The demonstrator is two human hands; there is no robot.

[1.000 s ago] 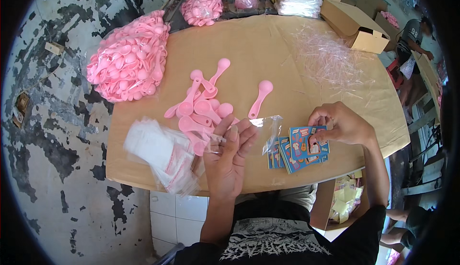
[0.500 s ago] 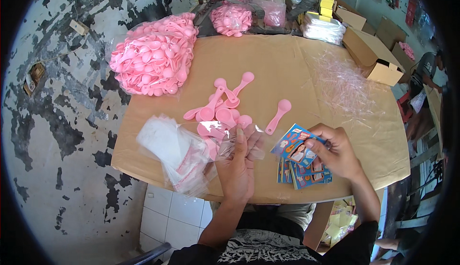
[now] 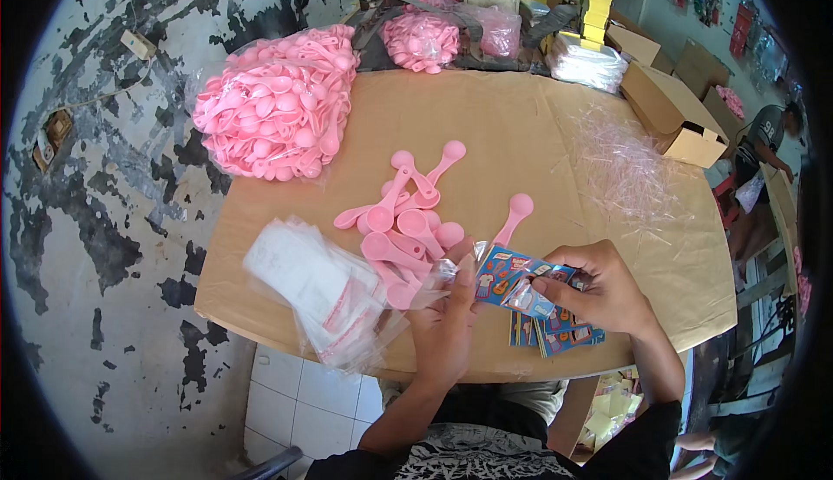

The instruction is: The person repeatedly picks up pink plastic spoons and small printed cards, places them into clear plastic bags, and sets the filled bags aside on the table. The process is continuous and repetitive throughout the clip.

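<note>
My left hand [image 3: 444, 328] is closed on a clear plastic bag [image 3: 442, 273], pinched between thumb and fingers. In my right hand [image 3: 599, 285] is a blue printed card [image 3: 512, 279], held by thumb and fingers. The card's left end meets the bag's edge beside my left fingertips; I cannot tell whether it is inside the bag. Below my right hand lies a small stack of the same blue cards [image 3: 564, 334]. Several loose pink measuring spoons [image 3: 415, 224] lie in a heap beyond my left hand, and a single pink spoon [image 3: 518, 213] lies just beyond the card.
A pile of clear bags [image 3: 299, 276] lies at the table's left front. A big bag of pink spoons [image 3: 273, 107] stands at the far left. Thin clear strips [image 3: 625, 163] are strewn at right, by an open cardboard box [image 3: 672, 115]. Another person [image 3: 768, 146] is at far right.
My right hand has brought the card left and up to the bag. My left hand has shifted slightly right with the bag, and the two now meet.
</note>
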